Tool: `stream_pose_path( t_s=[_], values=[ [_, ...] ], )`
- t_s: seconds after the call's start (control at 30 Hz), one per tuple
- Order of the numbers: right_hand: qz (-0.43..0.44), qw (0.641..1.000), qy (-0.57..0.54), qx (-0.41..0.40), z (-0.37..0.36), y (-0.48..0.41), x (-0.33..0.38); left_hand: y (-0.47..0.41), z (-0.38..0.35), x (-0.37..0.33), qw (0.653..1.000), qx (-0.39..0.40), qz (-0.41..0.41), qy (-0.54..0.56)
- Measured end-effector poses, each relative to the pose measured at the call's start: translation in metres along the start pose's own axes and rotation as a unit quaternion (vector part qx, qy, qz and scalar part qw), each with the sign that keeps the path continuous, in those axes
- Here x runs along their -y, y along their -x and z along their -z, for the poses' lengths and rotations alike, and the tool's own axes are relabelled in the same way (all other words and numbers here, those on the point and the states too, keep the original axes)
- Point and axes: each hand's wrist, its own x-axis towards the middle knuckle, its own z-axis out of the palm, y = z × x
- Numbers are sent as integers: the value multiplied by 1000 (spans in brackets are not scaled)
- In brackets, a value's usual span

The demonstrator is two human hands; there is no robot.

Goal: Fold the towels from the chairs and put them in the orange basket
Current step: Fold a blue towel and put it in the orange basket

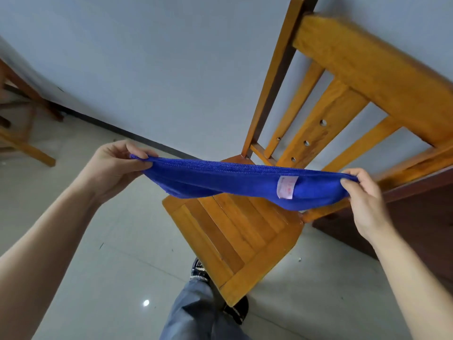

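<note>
While stretched, blue towel [235, 179] spans both hands

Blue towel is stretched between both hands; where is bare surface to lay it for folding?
The wooden chair seat under the blue towel is bare, from the towel's hanging edge to its front rail. The tiled floor left of the chair is open too. Crowded: the right, where dark furniture stands beside the chair, and the front corner by the shoes.

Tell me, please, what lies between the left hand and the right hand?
In the head view, the blue towel spans from left hand to right hand, pinched at each end.
</note>
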Motion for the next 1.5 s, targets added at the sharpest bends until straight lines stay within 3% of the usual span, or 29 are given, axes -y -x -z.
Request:
stream_pose_path(
  t_s=[0.07, 0.3, 0.47, 0.63, 0.87, 1.03, 1.17, 1.27, 1.37, 1.5],
  values=[
    [-2, 1000, 16, 12, 1, 5, -1, 8, 7, 1, 999, 32, 17, 1],
    [-46, 994, 68, 65, 8, 11, -11, 15, 10, 8, 999, 27, 36, -17],
    [-75, 995, 45, 42, 7, -5, -8, -3, -1, 3, 999, -21, 44, -23],
    [-97, 987, 129, 22, -16, -43, -27, -50, -2, 27, 986, -87, 52, -136],
    [-118, 940, 318, 42, -70, -71, -99, -112, -1, 126, 874, -42, 99, -473],
    [-160, 950, 268, 11, -79, -54, -134, -109, 10, 173, 795, 9, 34, -606],
    [-181, 968, 174, -7, -68, -14, -141, -71, 30, 189, 771, 62, -138, -619],
    [-196, 969, 147, -4, -58, 32, -159, -23, 42, 204, 762, 98, -192, -610],
    [-231, 961, 151, 15, -54, 79, -185, 25, 50, 230, 747, 126, -191, -624],
    [-286, 940, 184, 26, -75, 114, -205, 58, 58, 273, 743, 107, -61, -658]
  ],
)
